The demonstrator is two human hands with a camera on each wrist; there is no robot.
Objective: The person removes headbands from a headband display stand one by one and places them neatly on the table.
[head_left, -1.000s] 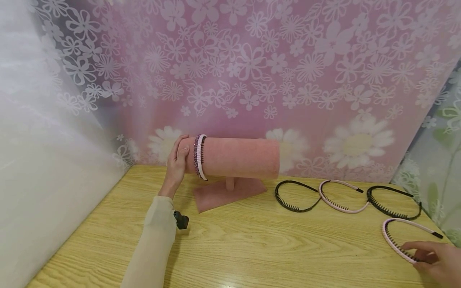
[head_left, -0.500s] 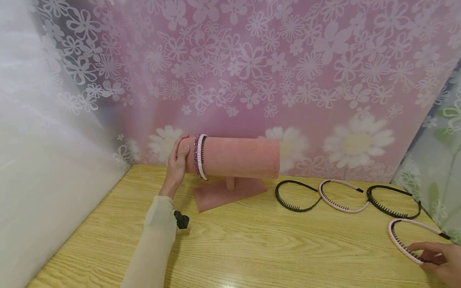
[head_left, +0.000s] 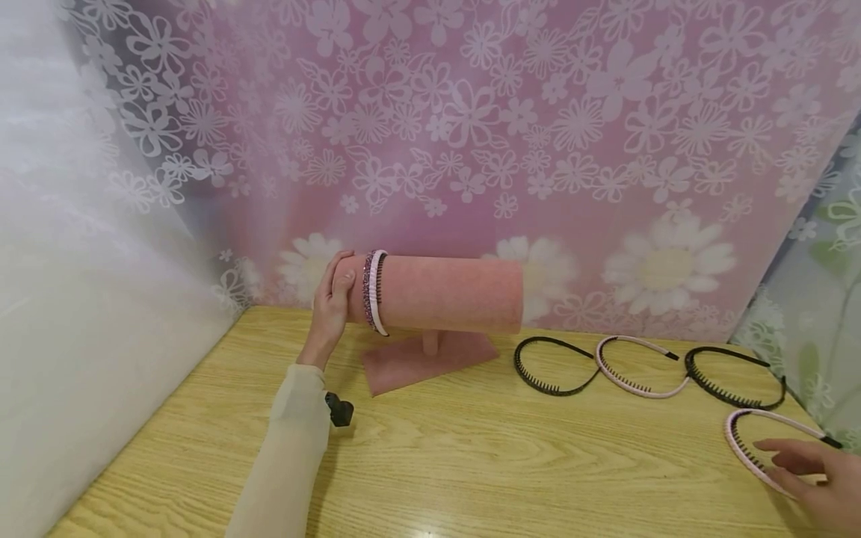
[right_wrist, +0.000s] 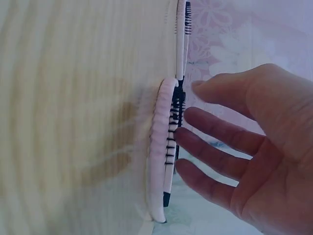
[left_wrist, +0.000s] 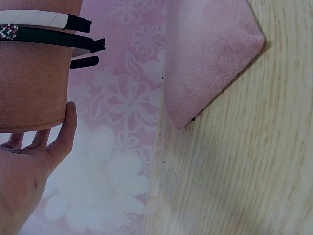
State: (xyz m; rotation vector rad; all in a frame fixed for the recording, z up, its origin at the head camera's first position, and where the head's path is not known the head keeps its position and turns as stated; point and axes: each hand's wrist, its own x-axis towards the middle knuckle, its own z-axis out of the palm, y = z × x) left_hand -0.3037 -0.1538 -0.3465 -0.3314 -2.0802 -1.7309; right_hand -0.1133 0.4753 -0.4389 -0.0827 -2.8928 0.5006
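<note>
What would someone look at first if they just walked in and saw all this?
Probably the fat pink roll in the middle, with a sparkly headband and a pale one side by side around its left end. Next, maybe the four loose headbands, two dark and two pink, on the table to its right. Behind it all is a big pink backdrop covered in white flowers.

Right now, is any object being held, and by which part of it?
The left hand holds the pink, velvety, cylindrical stand by its left end. The right hand holds nothing; its fingers are near the frontmost pink, curved headband.
</note>
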